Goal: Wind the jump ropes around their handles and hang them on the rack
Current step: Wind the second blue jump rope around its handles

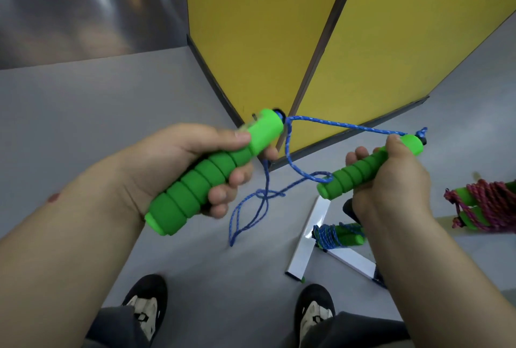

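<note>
Standing on the grey floor [69, 101], I see my two shoes [146, 308] at the bottom edge. My left hand [178, 163] has its grip wrapped round one green handle [201, 177], fingers curled under and thumb on top. My right hand [391, 177] has its grip clamped on the other green handle [360, 168], thumb pressed near its top. The blue rope [290, 152] runs loose between the two handles and hangs in loops below them. Beneath my right hand a wound blue rope bundle [332, 236] sits on a white rack [310, 238]. Further right hangs a wound pink rope bundle [485, 205]. Beyond stand yellow panels [259, 26].
</note>
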A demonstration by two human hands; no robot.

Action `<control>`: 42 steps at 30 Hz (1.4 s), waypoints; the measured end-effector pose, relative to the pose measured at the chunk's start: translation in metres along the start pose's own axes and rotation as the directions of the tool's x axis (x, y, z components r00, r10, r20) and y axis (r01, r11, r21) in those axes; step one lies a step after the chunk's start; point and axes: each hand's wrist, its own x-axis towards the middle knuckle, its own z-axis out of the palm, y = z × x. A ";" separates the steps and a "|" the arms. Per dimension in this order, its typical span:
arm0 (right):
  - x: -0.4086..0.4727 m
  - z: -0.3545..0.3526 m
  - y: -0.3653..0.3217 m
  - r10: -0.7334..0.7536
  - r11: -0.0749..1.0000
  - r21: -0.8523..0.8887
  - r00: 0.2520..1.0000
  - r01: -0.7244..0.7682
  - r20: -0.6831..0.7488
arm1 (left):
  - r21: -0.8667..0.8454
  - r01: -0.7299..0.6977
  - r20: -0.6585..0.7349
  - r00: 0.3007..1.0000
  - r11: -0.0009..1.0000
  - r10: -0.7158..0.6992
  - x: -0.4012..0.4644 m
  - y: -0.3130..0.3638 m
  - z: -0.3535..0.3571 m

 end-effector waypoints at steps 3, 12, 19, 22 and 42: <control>-0.003 0.003 0.000 0.122 0.989 -0.093 0.989 -0.115 0.083 | -0.053 -0.126 -0.189 0.975 0.991 0.114 0.004 0.002 0.003; -0.050 0.014 0.028 0.315 0.924 -0.373 0.718 -0.082 0.621 | 0.377 -0.200 -0.360 0.868 0.904 0.342 0.026 -0.022 0.020; -0.055 0.012 0.034 0.296 0.945 -0.304 0.707 -0.119 0.642 | 0.543 -0.174 -0.295 0.876 0.822 0.381 0.035 -0.039 0.029; -0.059 0.012 0.036 0.262 0.959 -0.257 0.703 -0.115 0.661 | 0.595 -0.152 -0.290 0.875 0.789 0.387 0.036 -0.040 0.030; -0.052 0.012 0.032 0.109 0.947 -0.298 0.754 0.119 0.648 | 0.610 -0.177 -0.298 0.852 0.773 0.431 0.038 -0.045 0.031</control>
